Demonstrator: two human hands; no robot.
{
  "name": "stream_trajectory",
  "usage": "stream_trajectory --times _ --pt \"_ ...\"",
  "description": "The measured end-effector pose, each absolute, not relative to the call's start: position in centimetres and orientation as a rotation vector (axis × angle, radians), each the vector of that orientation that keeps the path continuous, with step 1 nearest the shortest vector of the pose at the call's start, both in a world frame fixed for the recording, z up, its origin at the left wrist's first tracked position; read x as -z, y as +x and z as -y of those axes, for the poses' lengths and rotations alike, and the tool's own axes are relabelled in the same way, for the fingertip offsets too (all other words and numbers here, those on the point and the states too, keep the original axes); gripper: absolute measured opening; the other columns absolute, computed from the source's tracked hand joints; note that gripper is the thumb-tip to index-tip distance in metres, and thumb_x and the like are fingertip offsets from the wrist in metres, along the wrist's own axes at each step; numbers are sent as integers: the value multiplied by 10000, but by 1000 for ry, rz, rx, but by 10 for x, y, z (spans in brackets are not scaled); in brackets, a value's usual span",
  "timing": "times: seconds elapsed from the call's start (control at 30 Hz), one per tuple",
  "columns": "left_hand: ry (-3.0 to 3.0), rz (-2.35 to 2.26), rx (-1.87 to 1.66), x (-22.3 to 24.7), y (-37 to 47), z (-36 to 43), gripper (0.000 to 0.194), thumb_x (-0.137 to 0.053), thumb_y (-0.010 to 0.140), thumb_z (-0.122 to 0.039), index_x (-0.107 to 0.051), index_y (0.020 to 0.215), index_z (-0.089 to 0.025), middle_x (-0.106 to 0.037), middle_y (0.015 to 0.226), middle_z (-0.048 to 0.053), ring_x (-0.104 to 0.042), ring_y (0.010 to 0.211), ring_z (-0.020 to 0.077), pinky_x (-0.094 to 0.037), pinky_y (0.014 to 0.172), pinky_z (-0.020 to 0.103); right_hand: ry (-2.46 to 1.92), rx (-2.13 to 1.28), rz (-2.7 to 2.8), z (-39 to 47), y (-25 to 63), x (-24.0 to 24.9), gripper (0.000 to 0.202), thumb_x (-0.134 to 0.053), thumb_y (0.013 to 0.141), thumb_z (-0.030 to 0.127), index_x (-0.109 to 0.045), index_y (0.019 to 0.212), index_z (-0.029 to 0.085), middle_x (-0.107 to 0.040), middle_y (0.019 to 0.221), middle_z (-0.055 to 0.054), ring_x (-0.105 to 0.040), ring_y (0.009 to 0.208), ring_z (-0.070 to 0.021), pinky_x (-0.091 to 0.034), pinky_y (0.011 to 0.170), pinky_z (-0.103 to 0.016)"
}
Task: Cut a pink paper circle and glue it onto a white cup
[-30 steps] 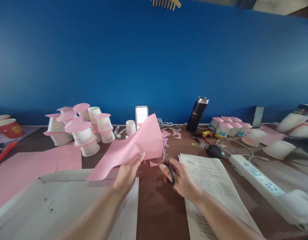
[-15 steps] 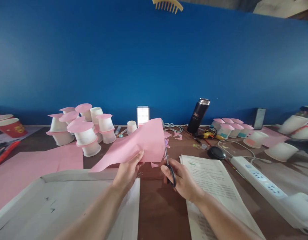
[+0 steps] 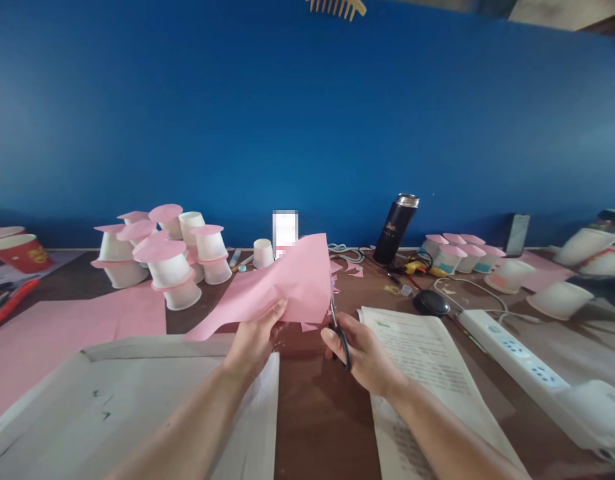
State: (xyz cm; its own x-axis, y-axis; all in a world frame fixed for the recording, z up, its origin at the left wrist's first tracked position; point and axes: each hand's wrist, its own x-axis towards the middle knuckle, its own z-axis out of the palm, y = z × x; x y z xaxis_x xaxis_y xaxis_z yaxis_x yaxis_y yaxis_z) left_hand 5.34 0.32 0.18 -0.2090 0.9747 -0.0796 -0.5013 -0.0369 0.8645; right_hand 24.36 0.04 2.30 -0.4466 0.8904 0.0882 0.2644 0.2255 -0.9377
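Head view: I see both hands at work low in the middle of the picture, above the brown table (image 3: 312, 413). The left hand (image 3: 254, 343) has its grip closed on a pink sheet (image 3: 297, 280), thumb on top near the lower edge, the other fingers mostly hidden below. The sheet is held up off the table in front of me, tilted and bowed, with its left end curving down. The right hand (image 3: 364, 357) has its grip wrapped around the black handles of the scissors (image 3: 344, 343), whose blades point away from me along the sheet's right edge — I can't tell how far apart they are. Pink scraps (image 3: 356, 271) lie just beyond, to the right of the sheet. Off to the left I have white cups (image 3: 170, 272), some stacked with pink paper between and on top; on the right, printed pages (image 3: 412, 353) lie partly under the right forearm — a black bottle (image 3: 392, 233) stands farther back near the blue wall (image 3: 307, 120).
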Motion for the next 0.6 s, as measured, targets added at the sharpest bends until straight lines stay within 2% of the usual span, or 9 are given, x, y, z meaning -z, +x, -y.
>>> stream_trajectory --times 0.17,0.33,0.6 --pt "711 -979 -1545 -1 53 -3 300 -775 601 -387 -704 779 -157 -649 639 48 -633 763 220 -496 640 288 -1051 -1218 1848 -1 243 -24 307 -522 859 486 -546 893 182 -550 653 22 -476 610 -107 -370 540 -210" --pt "710 -966 -1533 -5 55 -2 339 -780 598 -390 -696 814 -142 -663 678 53 -636 747 208 -495 638 281 -1077 -1162 1862 -1 243 -25 317 -499 868 497 -556 880 185 -546 626 29 -467 583 -106 -370 529 -210" --pt "675 -985 -1564 -9 57 -1 288 -785 595 -345 -693 799 -163 -666 694 45 -642 794 213 -503 658 273 -1096 -1158 1846 -1 244 -22 313 -499 868 499 -549 824 193 -561 604 25 -513 578 -117 -383 524 -216"
